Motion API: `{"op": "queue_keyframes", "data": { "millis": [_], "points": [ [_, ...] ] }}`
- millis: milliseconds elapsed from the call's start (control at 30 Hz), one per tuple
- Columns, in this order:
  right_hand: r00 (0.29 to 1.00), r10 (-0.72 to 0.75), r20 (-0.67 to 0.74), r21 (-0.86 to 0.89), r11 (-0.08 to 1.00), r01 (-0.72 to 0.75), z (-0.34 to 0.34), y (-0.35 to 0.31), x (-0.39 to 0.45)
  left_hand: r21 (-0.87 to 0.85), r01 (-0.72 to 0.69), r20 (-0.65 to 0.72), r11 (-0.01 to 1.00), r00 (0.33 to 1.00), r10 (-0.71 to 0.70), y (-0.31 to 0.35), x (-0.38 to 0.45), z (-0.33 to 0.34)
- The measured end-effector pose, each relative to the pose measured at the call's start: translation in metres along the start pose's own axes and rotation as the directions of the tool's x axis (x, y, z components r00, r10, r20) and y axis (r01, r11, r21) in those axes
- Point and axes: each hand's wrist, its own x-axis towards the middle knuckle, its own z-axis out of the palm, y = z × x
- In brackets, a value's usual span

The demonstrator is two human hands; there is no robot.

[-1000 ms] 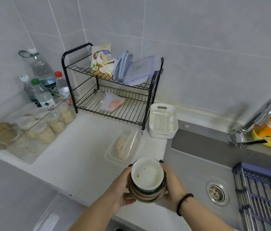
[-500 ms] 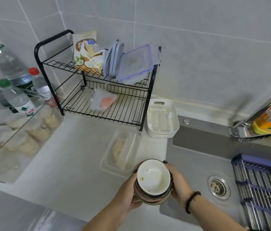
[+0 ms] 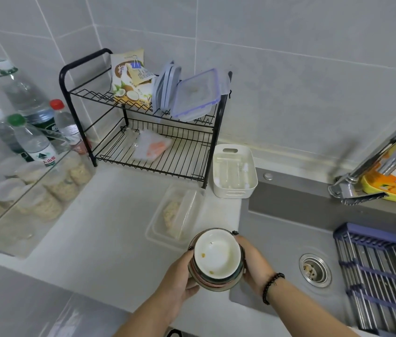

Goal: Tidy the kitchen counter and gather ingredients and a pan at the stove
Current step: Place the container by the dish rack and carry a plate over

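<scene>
Left hand (image 3: 180, 282): fingers curled round the bowls' left side.
Right hand (image 3: 253, 266): curled round their right side.
Bowls (image 3: 216, 257): stacked, lower centre of frame, above the surface (image 3: 99, 229) edge beside the sink (image 3: 289, 229).

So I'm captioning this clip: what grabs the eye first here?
The stack of dirty bowls near the bottom centre, held by the left hand and right hand at the sink's edge. Next, the black dish rack against the tiled wall, and the chrome tap at right.
</scene>
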Motion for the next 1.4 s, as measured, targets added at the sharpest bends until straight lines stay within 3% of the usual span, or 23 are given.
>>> {"op": "queue_keyframes", "data": {
  "millis": [233, 467, 733, 900, 1067, 1400],
  "points": [
    [0.995, -0.062, -0.073, -0.114, 0.992, 0.054, -0.009, 0.001, -0.031, -0.047, -0.057, -0.053, 0.997, 0.997, 0.055, -0.003, -0.031, -0.003],
    [0.991, -0.112, -0.074, -0.078, 0.991, 0.107, -0.027, -0.005, -0.076, -0.141, -0.114, -0.062, 0.983, 0.992, 0.107, -0.021, -0.065, 0.004],
    [0.978, -0.185, -0.098, -0.034, 0.983, 0.183, -0.056, 0.003, -0.128, -0.095, -0.158, -0.019, 0.983, 0.987, 0.157, -0.04, -0.108, 0.023],
    [0.964, -0.229, -0.134, -0.012, 0.973, 0.23, -0.071, 0.013, -0.158, 0.031, -0.216, 0.079, 0.976, 0.974, 0.213, -0.046, -0.129, 0.032],
    [0.928, -0.272, -0.255, 0.076, 0.951, 0.299, -0.07, 0.022, -0.183, 0.183, -0.25, 0.206, 0.951, 0.955, 0.212, -0.044, -0.145, 0.032],
    [0.827, -0.199, -0.526, 0.274, 0.881, 0.386, -0.052, 0.077, -0.244, 0.361, -0.247, 0.428, 0.899, 0.901, 0.075, -0.056, -0.149, 0.018]
  ]
}}
